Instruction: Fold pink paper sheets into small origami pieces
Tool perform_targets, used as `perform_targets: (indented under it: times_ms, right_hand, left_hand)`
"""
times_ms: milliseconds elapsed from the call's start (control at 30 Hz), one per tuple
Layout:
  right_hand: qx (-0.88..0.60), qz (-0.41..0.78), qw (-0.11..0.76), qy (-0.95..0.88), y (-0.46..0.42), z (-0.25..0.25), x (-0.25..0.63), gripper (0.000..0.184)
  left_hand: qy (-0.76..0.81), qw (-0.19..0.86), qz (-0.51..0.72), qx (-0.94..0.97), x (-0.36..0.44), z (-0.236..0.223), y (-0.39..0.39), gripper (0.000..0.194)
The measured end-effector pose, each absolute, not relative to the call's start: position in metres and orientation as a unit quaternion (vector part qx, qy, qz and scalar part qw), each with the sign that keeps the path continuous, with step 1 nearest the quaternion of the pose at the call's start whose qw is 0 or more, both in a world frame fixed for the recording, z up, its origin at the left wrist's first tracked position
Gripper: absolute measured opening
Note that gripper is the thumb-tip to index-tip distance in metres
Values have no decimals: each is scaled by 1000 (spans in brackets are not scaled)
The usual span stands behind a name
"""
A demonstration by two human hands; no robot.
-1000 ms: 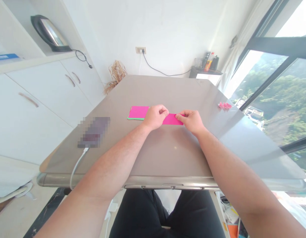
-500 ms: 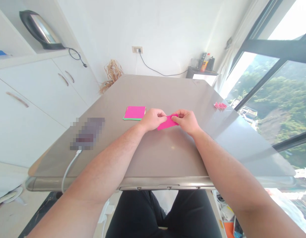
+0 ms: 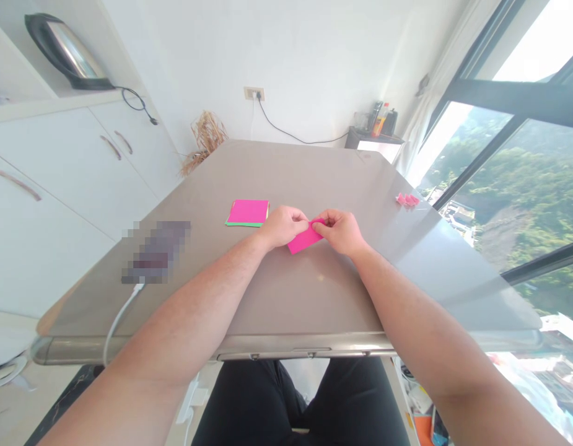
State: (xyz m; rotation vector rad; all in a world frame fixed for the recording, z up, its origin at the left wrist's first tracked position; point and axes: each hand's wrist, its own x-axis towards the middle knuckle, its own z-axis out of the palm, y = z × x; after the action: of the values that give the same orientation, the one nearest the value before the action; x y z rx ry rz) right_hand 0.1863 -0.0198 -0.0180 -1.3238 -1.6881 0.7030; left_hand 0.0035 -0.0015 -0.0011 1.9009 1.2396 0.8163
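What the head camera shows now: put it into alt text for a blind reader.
A person's left hand and right hand pinch a slanted pink paper at a grey-brown table. Leftward lie a pink-and-green stack and a pixelated dark object with a white cable; small pink pieces lie to the right.

Can read no text, label, brand, number or sign anywhere; possibly labelled, as far as can be told from here, on the small orange bottle at the back, but too small and hazy to make out
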Motion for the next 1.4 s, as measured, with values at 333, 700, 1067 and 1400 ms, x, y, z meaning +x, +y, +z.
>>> perform_targets:
  times_ms: [333, 700, 1067, 1400]
  right_hand:
    - [-523, 230, 450, -686, -23, -17, 185, 11]
    - [-513, 238, 462, -684, -26, -15, 183, 10]
    - [-451, 267, 477, -706, -24, -21, 186, 15]
    - [-506, 238, 455, -693, -28, -15, 183, 12]
  left_hand:
    - [478, 408, 328, 705, 2, 1, -1, 19]
    - [485, 420, 333, 691, 1, 3, 0, 16]
    - [486, 480, 363, 633, 0, -1, 6, 12]
    - [476, 435, 341, 684, 0, 4, 0, 15]
